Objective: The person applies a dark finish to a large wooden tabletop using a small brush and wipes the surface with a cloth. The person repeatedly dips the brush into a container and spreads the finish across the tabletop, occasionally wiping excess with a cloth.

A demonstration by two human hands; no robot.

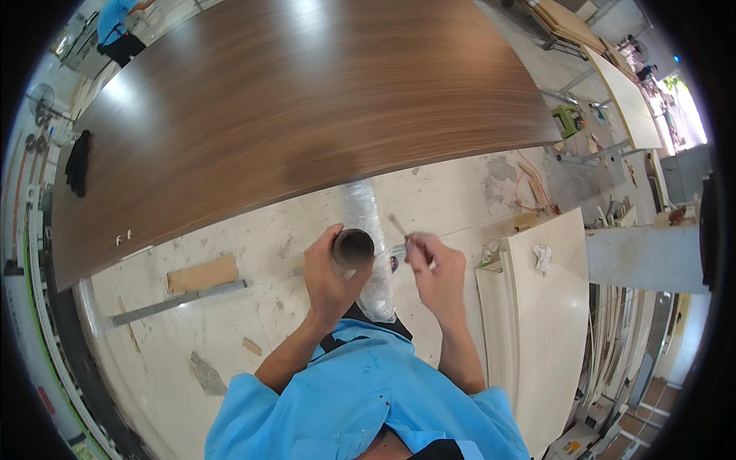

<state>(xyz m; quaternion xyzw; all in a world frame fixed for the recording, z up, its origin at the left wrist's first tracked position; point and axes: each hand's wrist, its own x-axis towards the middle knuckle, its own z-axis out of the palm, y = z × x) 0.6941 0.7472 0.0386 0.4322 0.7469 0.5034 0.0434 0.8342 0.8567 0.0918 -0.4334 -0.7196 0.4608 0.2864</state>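
Observation:
My left hand (330,274) is wrapped round a dark, round, open-ended can or tube (354,247); I see into its shaded mouth, and its contents cannot be made out. To the right, my right hand (435,268) pinches a short thin tool (399,226) pointing up and left. The tool's tip is blurred, so its kind is unclear. Below and between the hands lies a long roll wrapped in clear plastic (372,284), running from my body toward the wood-grain tabletop (330,92). Neither hand touches the tabletop.
A black cloth (78,162) and small white bits (124,238) lie on the tabletop's left. Cardboard (203,274) and a metal bar (180,303) are on the floor. Pale panels (544,322) stand at right; a green tool (567,121) sits beyond. Another person (116,31) works far left.

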